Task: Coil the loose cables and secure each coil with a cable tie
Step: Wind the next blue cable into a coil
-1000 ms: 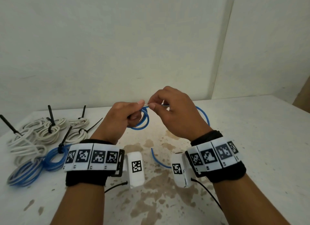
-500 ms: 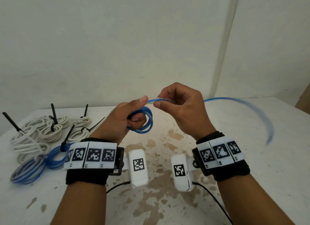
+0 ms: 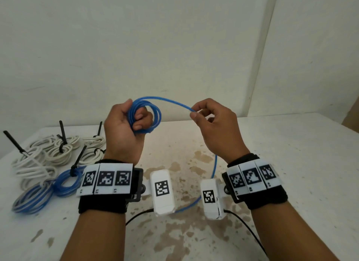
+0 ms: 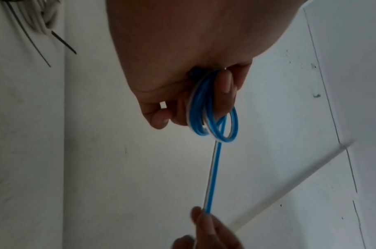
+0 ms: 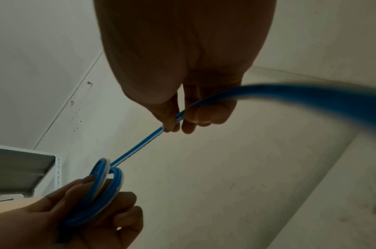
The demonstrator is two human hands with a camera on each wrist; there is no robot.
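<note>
Currently the left hand (image 3: 124, 132) is gripping a small coil of blue cable (image 3: 147, 116), fingers curled through the loops, thumb on top, held up above the table (image 3: 291, 163). Left wrist view is showing the loops (image 4: 212, 118) wrapped around the fingers (image 4: 225, 94), with a blue-and-white strand running down to the other hand.

Right hand (image 3: 213, 124) is pinching the free run of the same cable between thumb and index finger, just beside the coil, at about the same height. Right wrist view: strand passing through the fingertips (image 5: 172, 124), then sweeping off blurred to the right. In the head view the tail is arcing down behind the right wrist and curving along the table between the two wrist cameras.

Sitting at the table's left side: white coils (image 3: 58, 149) and blue coils (image 3: 66, 183), several with black cable ties (image 3: 77, 159) sticking up; the frontmost blue-and-white coil (image 3: 31, 200) is showing no tie.
</note>
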